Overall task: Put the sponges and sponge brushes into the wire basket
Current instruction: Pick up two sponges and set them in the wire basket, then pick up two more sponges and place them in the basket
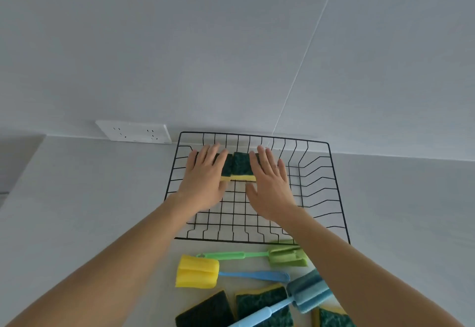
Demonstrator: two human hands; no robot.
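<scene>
Both hands reached into the black wire basket [318, 172], palms down, fingers spread flat and gripping nothing. The left hand [205, 180] lay on the left part of a row of green-topped, yellow-bottomed sponges [240, 166] at the basket's far side, and the right hand [270, 185] covered the row's right end; the row ran left to right, scouring side up. How many sponges the hands hid could not be told. On the white desk [90, 198] in front of the basket lay a green sponge brush [257, 254], handle pointing left and head to the right, and a yellow-headed brush [198, 271] with its blue handle pointing right, both roughly parallel to the basket's near rim. Nearer still, a blue sponge brush [305, 292] lay diagonally across more green sponges [262, 303], head up-right, handle down-left. A white wall socket [133, 131] sat left of the basket.
</scene>
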